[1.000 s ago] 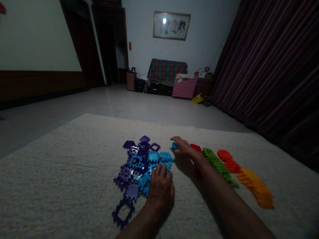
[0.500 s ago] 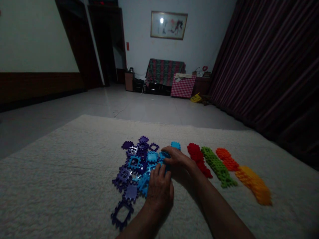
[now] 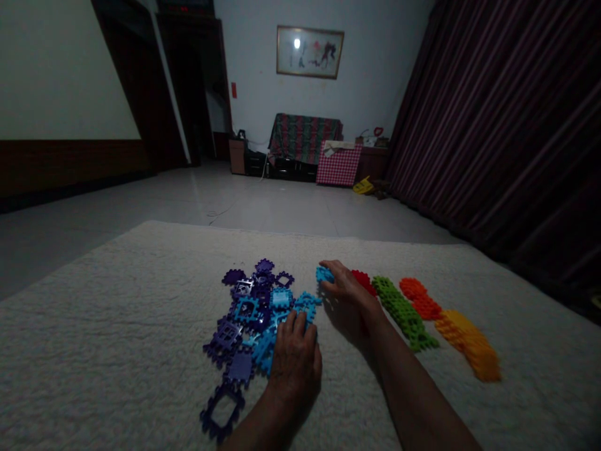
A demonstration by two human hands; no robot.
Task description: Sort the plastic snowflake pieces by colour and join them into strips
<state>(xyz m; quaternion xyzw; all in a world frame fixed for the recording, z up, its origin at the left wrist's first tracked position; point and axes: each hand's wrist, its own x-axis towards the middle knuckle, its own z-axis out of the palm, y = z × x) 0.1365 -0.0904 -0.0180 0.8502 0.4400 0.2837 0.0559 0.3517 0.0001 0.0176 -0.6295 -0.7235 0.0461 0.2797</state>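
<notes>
My right hand [image 3: 342, 283] grips a light-blue plastic interlocking tile [image 3: 323, 274] between thumb and fingers, just left of the red tiles [image 3: 364, 282]. The right forearm and hand partly cover the red row. My left hand [image 3: 295, 352] lies with fingers stretched forward over the right side of a loose pile, touching light-blue tiles [image 3: 265, 351]; its fingertips partly hide them. Mixed into the pile are purple tiles [image 3: 228, 335], some solid and some with window-like openings. A dark purple frame tile [image 3: 221, 410] lies nearest me.
Right of my hands, green tiles [image 3: 401, 307], orange-red tiles [image 3: 420, 297] and yellow-orange tiles [image 3: 469, 344] lie in overlapping rows on a cream blanket [image 3: 117, 326]. Beyond are a tiled floor [image 3: 291, 210], a cloth-covered cabinet [image 3: 305, 138] and a dark curtain [image 3: 469, 125].
My right hand has moved away from the pile, up and to the right, to where a single light-blue tile lay. My left hand stays on the pile. The view has shifted slightly.
</notes>
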